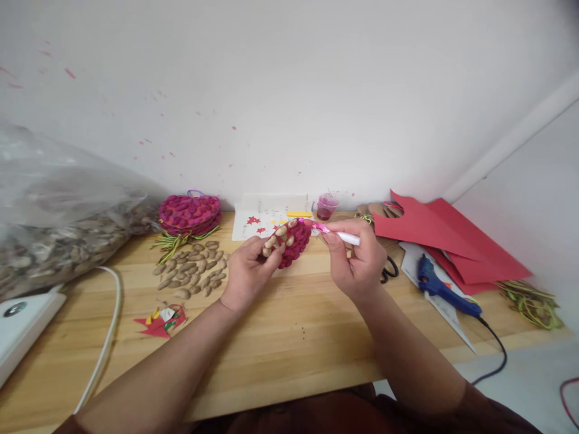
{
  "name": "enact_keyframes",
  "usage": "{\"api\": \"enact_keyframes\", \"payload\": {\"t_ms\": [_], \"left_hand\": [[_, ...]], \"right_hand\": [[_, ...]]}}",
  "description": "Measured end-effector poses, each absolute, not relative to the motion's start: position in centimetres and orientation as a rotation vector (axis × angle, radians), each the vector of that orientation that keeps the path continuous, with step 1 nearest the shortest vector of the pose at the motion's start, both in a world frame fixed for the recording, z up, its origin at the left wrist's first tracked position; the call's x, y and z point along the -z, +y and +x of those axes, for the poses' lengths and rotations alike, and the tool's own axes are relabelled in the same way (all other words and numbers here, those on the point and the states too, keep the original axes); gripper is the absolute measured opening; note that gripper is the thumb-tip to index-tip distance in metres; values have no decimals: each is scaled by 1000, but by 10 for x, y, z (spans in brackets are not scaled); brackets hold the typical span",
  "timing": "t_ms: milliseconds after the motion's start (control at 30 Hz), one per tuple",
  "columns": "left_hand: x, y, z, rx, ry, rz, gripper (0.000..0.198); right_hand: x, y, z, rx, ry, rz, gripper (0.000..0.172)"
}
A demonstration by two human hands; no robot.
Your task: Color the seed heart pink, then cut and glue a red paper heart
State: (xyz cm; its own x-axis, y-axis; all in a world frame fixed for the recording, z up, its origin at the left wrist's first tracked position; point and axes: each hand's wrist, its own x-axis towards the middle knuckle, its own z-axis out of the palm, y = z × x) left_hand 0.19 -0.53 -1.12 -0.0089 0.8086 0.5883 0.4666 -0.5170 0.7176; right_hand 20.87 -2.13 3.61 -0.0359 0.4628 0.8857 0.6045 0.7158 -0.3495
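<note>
Left hand (248, 271): grip clamped on peanut-covered piece (295, 246), part magenta, part tan, held up over the middle of the counter (289, 355). Right hand (359, 259): grip pinched around white-handled tool (348, 237), pink front at the piece's upper edge. Room: counter wood between the forearms to the near edge; loose peanuts (194, 269) left of the left hand, glue gun (443, 286) well right. Obscured: left fingertips, behind the piece; tool's tip, hard to make out; black loops (391, 270), partly behind right hand; peanut bag (58, 223), cut off at left
</note>
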Motion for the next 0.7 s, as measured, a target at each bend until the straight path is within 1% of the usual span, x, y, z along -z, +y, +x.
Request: {"api": "enact_keyframes", "payload": {"t_ms": [300, 400, 600, 700], "left_hand": [[14, -4, 0, -1515, 1353, 2003, 36], [14, -4, 0, -1500, 1363, 1992, 38], [11, -5, 1, -1519, 1346, 1956, 38], [11, -6, 2, -1522, 1349, 1945, 38]], "right_hand": [[-42, -25, 201, 159, -1780, -718, 28], [-41, -25, 201, 145, -1779, -707, 29], [-36, -22, 208, 99, -1659, -855, 22], [-35, -23, 206, 57, -1641, -839, 18]]}}
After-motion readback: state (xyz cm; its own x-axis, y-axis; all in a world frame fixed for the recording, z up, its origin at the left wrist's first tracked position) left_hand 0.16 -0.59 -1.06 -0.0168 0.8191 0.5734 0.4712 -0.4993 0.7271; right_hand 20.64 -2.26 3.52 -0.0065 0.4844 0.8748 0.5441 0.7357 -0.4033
